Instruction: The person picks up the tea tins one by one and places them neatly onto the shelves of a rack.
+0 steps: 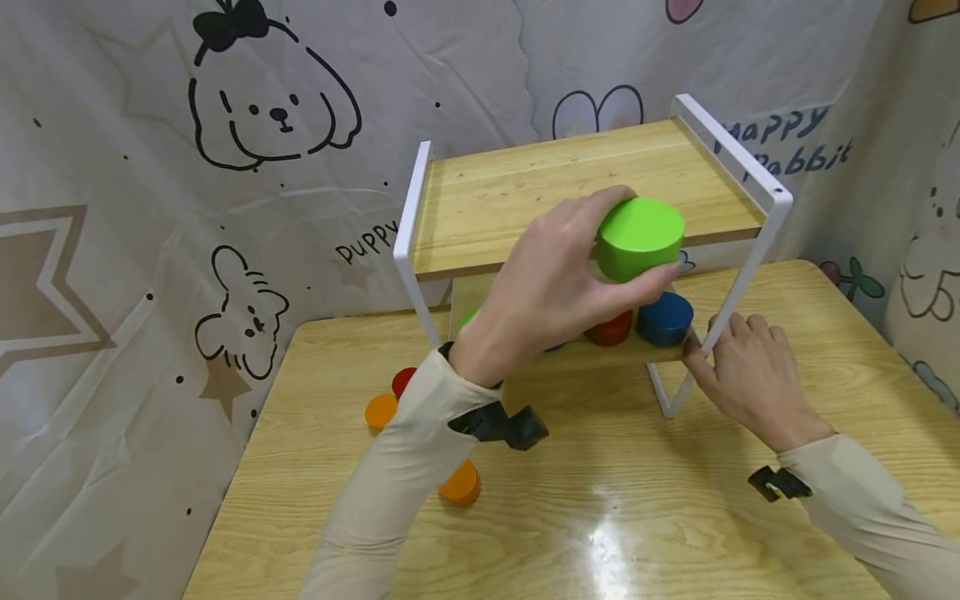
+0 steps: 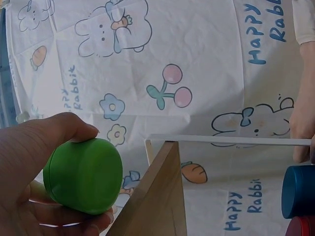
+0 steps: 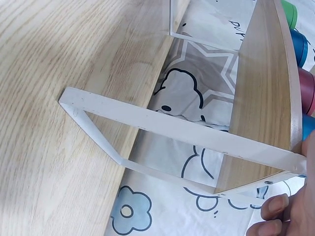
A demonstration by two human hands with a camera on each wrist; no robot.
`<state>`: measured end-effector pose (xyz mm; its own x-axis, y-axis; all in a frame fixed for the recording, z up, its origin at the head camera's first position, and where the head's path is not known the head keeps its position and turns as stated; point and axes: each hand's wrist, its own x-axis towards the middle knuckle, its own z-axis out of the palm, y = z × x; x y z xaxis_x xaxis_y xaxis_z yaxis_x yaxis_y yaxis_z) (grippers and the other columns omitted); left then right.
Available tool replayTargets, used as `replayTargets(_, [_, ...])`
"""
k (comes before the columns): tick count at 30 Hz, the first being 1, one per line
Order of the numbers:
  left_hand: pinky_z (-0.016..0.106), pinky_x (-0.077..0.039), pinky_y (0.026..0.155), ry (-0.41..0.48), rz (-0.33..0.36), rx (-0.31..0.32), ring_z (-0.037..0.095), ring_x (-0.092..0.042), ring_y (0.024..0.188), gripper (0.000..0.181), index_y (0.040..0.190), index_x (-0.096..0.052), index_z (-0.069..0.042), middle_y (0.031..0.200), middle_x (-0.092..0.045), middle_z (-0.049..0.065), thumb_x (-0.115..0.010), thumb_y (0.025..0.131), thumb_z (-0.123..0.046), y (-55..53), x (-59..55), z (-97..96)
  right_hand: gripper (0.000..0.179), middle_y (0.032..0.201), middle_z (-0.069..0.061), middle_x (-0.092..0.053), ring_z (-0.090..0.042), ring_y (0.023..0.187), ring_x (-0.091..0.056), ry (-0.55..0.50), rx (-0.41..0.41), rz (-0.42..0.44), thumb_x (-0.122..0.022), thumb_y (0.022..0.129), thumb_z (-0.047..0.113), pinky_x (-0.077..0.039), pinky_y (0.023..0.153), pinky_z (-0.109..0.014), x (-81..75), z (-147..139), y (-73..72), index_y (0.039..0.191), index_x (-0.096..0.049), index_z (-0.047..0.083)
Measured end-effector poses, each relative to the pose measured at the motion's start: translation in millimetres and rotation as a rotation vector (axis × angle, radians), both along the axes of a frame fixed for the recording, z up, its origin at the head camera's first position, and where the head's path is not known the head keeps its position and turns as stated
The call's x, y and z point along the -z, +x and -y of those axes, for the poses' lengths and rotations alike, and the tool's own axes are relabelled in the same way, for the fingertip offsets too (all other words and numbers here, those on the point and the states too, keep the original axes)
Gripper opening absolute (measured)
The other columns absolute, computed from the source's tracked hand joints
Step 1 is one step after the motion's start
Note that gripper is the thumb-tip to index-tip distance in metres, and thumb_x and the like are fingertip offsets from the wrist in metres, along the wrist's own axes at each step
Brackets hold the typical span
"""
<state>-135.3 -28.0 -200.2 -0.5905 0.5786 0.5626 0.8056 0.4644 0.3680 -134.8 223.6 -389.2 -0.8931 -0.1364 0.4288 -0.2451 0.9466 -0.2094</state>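
Note:
My left hand (image 1: pixel 555 267) holds a green cylinder (image 1: pixel 641 237) above the front edge of a two-tier wooden shelf (image 1: pixel 555 187) with a white frame. In the left wrist view, thumb and fingers wrap round the green cylinder (image 2: pixel 83 176), clear of the top board (image 2: pixel 157 196). My right hand (image 1: pixel 757 375) grips the white frame leg (image 1: pixel 742 283) at the lower board's right end. Beside it on that board stand a blue cylinder (image 1: pixel 665 319) and a red cylinder (image 1: pixel 611 328). Farther left, another blue one (image 3: pixel 298 46) and a green one (image 3: pixel 289 14) show in the right wrist view.
On the table (image 1: pixel 570 517), left of the shelf, are a red cylinder (image 1: pixel 402 382) and an orange one (image 1: pixel 381 412), partly behind my left sleeve. Another orange cylinder (image 1: pixel 461 483) stands nearer. A printed cloth (image 1: pixel 465 75) hangs behind the table.

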Motion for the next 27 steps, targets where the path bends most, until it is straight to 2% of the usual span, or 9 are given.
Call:
replayTargets(8, [0.012,-0.044,0.071,-0.047,0.063,-0.015,0.011,-0.058,0.087,0.057,0.127,-0.052,-0.001,0.109,-0.063,0.007,-0.069,0.086,-0.037,-13.3,-8.9,-16.9,0.031,0.070,-0.013,-0.048,-0.038,0.068,-0.047,0.010,-0.005,-0.053,-0.054,0.092,0.030,-0.034,0.057,-0.045,1.4,-0.6,0.6,0.076,-0.052,0.004])
replayTargets(14, [0.012,-0.044,0.069,-0.069,0.118,-0.021,0.008,-0.058,0.085,0.057,0.128,-0.050,-0.002,0.108,-0.062,0.004,-0.068,0.087,-0.038,-21.6,-13.5,-31.2,0.031,0.071,-0.012,-0.048,-0.037,0.070,-0.047,0.003,-0.006,-0.037,-0.052,0.093,0.030,-0.033,0.058,-0.044,0.6,-0.3,1.0,0.076,-0.051,0.005])
replayTargets(19, [0.011,-0.044,0.071,-0.122,0.169,-0.027,0.008,-0.056,0.086,0.058,0.131,-0.048,-0.004,0.111,-0.060,0.003,-0.065,0.089,-0.039,-28.7,-17.4,-45.3,0.031,0.072,-0.013,-0.049,-0.037,0.071,-0.047,-0.010,-0.005,-0.027,-0.052,0.094,0.029,-0.032,0.059,-0.044,0.3,-0.5,1.6,0.076,-0.051,0.005])
replayTargets(27, [0.009,-0.043,0.074,-0.161,0.246,-0.048,0.006,-0.056,0.091,0.064,0.137,-0.043,-0.005,0.118,-0.059,0.002,-0.066,0.089,-0.039,-39.5,-17.8,-62.5,0.029,0.074,-0.014,-0.052,-0.038,0.074,-0.048,-0.019,-0.013,-0.018,-0.052,0.094,0.028,-0.034,0.061,-0.046,-0.6,0.6,1.3,0.081,-0.055,0.003])
